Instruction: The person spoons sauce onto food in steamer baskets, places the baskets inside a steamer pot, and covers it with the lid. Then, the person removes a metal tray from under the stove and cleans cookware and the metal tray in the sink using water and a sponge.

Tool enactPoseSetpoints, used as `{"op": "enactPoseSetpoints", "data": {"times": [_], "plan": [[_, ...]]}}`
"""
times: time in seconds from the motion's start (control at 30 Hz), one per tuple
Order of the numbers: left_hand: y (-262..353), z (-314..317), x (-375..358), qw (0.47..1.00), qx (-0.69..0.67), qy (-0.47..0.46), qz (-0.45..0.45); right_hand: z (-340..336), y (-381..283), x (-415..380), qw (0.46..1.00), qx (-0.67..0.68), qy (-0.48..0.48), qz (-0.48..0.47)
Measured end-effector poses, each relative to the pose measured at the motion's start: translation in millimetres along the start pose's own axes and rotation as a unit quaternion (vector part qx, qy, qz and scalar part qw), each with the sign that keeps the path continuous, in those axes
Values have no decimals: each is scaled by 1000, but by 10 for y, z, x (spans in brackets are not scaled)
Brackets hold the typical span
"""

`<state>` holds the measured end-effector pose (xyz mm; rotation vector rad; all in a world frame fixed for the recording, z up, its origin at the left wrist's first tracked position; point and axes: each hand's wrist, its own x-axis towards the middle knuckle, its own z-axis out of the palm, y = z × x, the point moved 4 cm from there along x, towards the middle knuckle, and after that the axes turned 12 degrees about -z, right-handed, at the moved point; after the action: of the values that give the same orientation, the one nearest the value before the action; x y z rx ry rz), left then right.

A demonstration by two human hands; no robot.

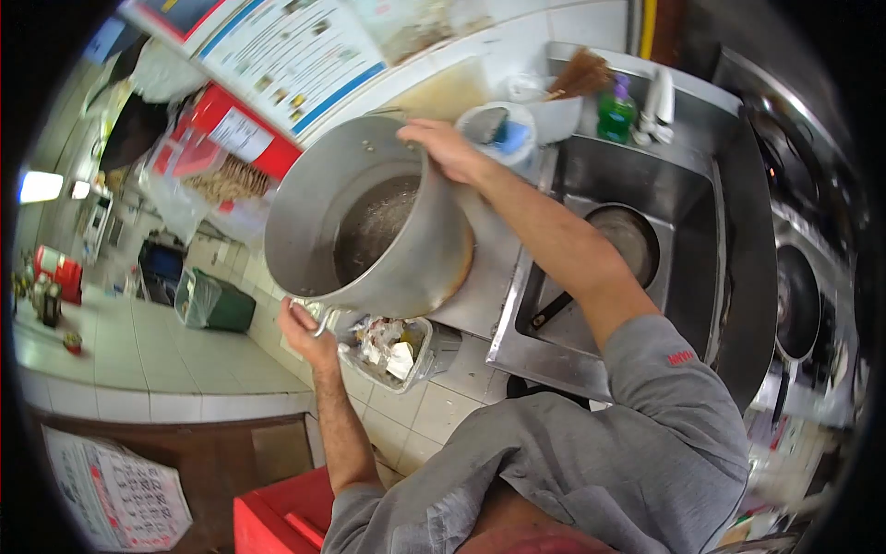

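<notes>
A large aluminium stock pot point(443, 245) is held tilted, its mouth facing left, with some dark-looking liquid point(377, 226) in the bottom. My left hand point(309, 334) is closed around the metal loop handle on the pot's near side. On the far side, my right hand point(445, 150) grips the pot at its rim; whether a handle lies under those fingers is hidden. The pot's base is over the metal counter point(494, 268) beside the sink. Below the pot stands a lined waste bin point(422, 355) with crumpled white waste in it.
To the right, a steel sink point(688, 203) holds a frying pan point(628, 242). Behind it stand a green soap bottle point(616, 113), a brush point(581, 74) and a white tub point(521, 152). A stove with a black pan point(796, 300) is farther right; a red bin point(286, 512) stands low left.
</notes>
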<state>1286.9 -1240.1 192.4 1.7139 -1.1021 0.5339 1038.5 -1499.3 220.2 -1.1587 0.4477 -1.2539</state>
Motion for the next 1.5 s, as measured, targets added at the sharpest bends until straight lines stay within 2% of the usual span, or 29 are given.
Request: {"op": "enactPoseSetpoints", "data": {"times": [0.03, 0.1, 0.17, 0.2, 0.27, 0.4, 0.47, 0.5, 0.57, 0.63, 0.67, 0.7, 0.77, 0.8, 0.83, 0.9, 0.93, 1.0, 1.03, 1.1, 1.13, 1.2, 1.23, 1.27, 1.3, 1.37, 1.4, 1.47, 1.5], "plan": [[112, 0, -17, 1000, -2, -5, -18, -95, 117, 45, 997, -37, -28, -56], [167, -21, -134, 999, -1, -6, -44, -268, 24, -255, 984, -156, 23, -88], [144, 9, -245, 997, 16, -31, -73, -470, -66, -701, 971, -204, 26, -119], [192, -5, -304, 996, 18, -26, -80, -634, -49, -948, 975, -205, 39, -81], [445, -50, -390, 998, 41, -20, 38, -1141, 192, -1448, 974, -192, 118, 3], [542, 26, -400, 997, 44, -47, 36, -2395, 706, -2557, 908, -226, 336, 102], [469, 51, -351, 1000, 18, -9, 8, -2697, 725, -2861, 890, -247, 359, 132], [367, 77, -318, 999, 19, -27, -6, -2801, 758, -3057, 873, -263, 379, 161], [182, 137, -242, 997, -17, -53, -59, -2890, 784, -3121, 864, -296, 361, 189], [205, 145, -138, 994, -63, -72, -54, -3050, 855, -3158, 856, -365, 302, 208], [346, 82, -151, 998, -25, -63, -15, -3126, 890, -3181, 860, -356, 301, 209], [464, 17, -205, 999, 12, -44, 27, -3280, 953, -3235, 844, -409, 268, 221], [603, -79, -485, 995, -92, 40, 32, -3740, 1101, -3379, 805, -498, 230, 227], [615, -78, -683, 990, -137, 3, 21, -3953, 1132, -3401, 786, -537, 217, 214], [650, -58, -912, 984, -177, -31, 9, -4103, 995, -3356, 760, -562, 259, 198], [914, 117, -1359, 934, -275, -227, -26, -4216, 549, -3121, 722, -580, 338, 168], [1058, 241, -1543, 899, -227, -370, -58, -4239, 346, -2993, 710, -574, 378, 155], [1498, 596, -1881, 812, -181, -555, -5, -4471, 158, -2735, 708, -591, 377, 93], [1714, 753, -2020, 771, -171, -611, 48, -4567, 91, -2597, 712, -585, 379, 81], [1962, 1086, -2307, 724, -165, -660, 112, -4679, -67, -2283, 720, -576, 384, 46], [2043, 1272, -2421, 724, -163, -660, 116, -4706, -172, -2109, 723, -571, 388, 24], [2119, 1675, -2745, 635, -108, -758, 101, -4721, -429, -1769, 705, -592, 390, -29], [2182, 1904, -2840, 635, -107, -757, 106, -4768, -504, -1620, 674, -616, 404, -54], [2207, 2143, -2972, 605, -75, -789, 80, -4828, -564, -1486, 642, -639, 416, -77], [2192, 2360, -3118, 572, -44, -817, 54, -4941, -599, -1353, 641, -638, 420, -78], [2007, 2854, -3443, 594, -14, -804, 29, -5177, -618, -1109, 719, -579, 382, -45], [1873, 3077, -3607, 615, 16, -788, -1, -5196, -674, -1059, 716, -580, 385, -46], [1675, 3397, -3955, 623, 43, -781, -13, -5259, -607, -985, 852, -352, 384, 39], [1613, 3509, -4074, 630, 71, -773, -28, -5395, -550, -937, 858, -352, 374, 32]]}}
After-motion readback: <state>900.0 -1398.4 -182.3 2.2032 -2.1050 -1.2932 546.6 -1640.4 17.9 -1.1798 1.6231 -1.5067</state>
